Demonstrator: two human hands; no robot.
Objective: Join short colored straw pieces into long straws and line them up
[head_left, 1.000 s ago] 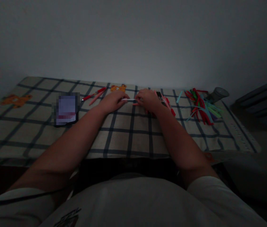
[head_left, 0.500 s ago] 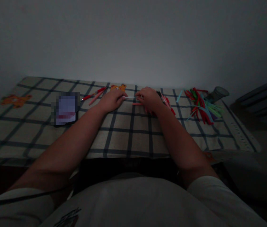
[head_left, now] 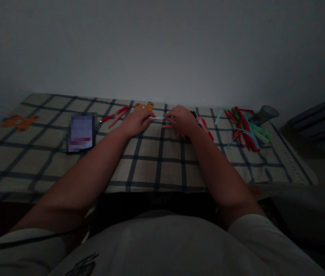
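Note:
A thin white strip is stretched level between my two hands, just above or on the checked cloth; which, I cannot tell. My left hand pinches its left end between thumb and fingers. At the other end, my right hand has its fingertips closed on the strip. Beneath and beside the right hand lie several pink and red pieces, partly covered by it. A red pen and a pink strip rest left of my left hand.
A tablet or phone with a blurred screen lies at the left. On the right is a heap of coloured strips, with a clear glass lying tilted behind it. The checked tablecloth reaches back to a grey wall.

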